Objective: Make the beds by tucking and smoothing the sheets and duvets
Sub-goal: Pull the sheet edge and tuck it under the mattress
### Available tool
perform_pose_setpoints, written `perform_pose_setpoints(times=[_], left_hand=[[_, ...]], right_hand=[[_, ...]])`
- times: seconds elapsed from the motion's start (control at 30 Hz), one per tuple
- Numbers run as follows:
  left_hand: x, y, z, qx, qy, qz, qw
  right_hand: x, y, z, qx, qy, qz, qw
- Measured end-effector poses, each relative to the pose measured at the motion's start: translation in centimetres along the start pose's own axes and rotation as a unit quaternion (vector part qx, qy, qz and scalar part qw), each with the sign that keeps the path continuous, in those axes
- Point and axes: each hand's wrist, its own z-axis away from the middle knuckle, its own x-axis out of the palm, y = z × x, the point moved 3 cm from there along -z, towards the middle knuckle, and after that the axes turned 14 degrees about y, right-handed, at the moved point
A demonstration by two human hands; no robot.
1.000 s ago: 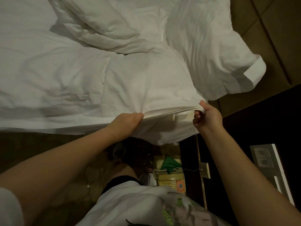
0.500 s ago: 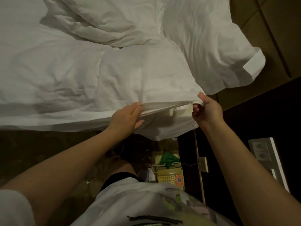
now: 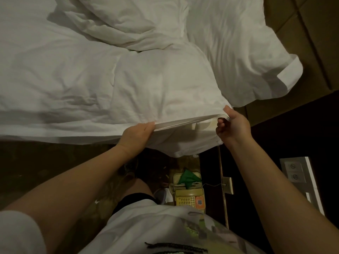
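Because the white duvet (image 3: 165,85) looks soft, light and limp, likely to sag wherever it is unsupported, it is best taken by its layered hem along the near edge of the bed (image 3: 183,143), across which it lies rumpled. There the right hand (image 3: 233,127) pinches the lifted corner in curled fingers (image 3: 221,123), the left hand (image 3: 136,134) clasps the hem nearby, and a pillow (image 3: 238,52) lies at the bed's head.

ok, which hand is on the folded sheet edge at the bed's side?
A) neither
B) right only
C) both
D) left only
C: the left hand and the right hand each hold one end of the sheet edge, which runs stretched between them.
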Motion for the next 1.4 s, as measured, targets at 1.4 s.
perform_pose_setpoints(times=[1.4], left_hand=[[-0.1,-0.7,0.4,0.087,0.057,0.044,0.994]], right_hand=[[-0.4,0.3,-1.1,0.01,0.0,-0.001,1.0]])
